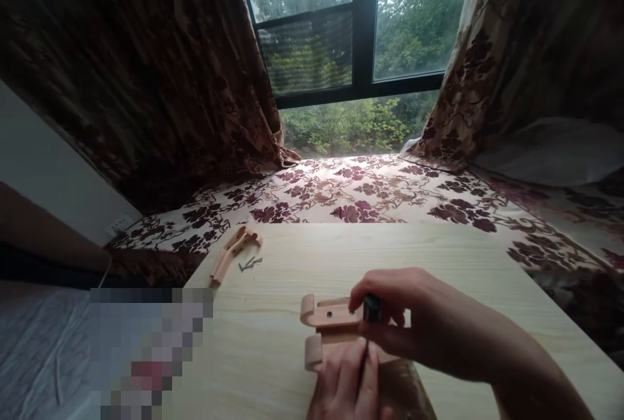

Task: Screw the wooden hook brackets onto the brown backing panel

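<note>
A pinkish wooden piece with curled ends [337, 313] lies on the pale wooden table [283, 277], with dark screw heads in it. My right hand [397, 303] grips the dark handle of a screwdriver [372, 308], whose thin shaft points down toward my left hand. Pressed on the nearer part of the wooden assembly [313, 352], my left hand [348, 378] has its fingers around the lower shaft; the shaft's tip is hidden. Beneath and beside the left hand is a brownish surface [404, 387] that I cannot make out.
Another curved wooden piece [231, 254] rests at the table's far left corner, with several loose screws [250, 264] beside it. Behind the table spreads a floral cloth [361, 186] below a window with curtains [205, 69]. A blurred patch [151, 355] covers the lower left.
</note>
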A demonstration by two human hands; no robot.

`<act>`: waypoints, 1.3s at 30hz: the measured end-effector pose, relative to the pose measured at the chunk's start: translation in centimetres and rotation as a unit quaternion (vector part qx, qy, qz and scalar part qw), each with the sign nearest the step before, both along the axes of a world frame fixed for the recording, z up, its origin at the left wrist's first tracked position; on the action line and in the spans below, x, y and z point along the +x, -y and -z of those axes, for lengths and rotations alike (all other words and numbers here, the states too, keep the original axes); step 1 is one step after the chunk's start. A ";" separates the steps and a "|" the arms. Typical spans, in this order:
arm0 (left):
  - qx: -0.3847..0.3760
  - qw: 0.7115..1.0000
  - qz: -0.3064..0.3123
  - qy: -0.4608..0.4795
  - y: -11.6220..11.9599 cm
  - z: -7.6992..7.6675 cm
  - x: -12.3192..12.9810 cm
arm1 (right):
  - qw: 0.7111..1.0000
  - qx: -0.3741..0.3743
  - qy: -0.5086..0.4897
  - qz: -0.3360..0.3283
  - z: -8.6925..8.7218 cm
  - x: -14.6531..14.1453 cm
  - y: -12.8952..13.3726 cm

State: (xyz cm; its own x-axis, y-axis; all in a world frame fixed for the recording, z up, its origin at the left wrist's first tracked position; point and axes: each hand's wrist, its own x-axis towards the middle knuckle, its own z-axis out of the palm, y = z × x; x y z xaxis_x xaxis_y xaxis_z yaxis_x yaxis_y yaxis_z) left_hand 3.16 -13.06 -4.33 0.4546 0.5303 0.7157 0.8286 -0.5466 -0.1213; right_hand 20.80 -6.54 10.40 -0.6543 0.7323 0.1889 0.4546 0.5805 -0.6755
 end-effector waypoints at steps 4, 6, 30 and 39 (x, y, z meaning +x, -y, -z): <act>-0.024 1.000 -0.005 0.001 0.3 -0.4 -0.1 | 0.999 0.021 0.014 0.030 0.2 -0.3 -0.3; -0.043 0.999 -0.004 0.001 0.4 -0.8 0.0 | 0.997 0.043 0.028 0.059 0.3 -0.5 -0.5; -0.142 0.990 0.017 0.008 1.8 -2.4 0.7 | 0.990 0.060 -0.045 0.119 0.1 1.4 -1.2; -0.131 0.988 0.014 0.074 2.1 -3.7 0.3 | 0.981 0.116 -0.050 0.147 -0.3 2.4 -1.0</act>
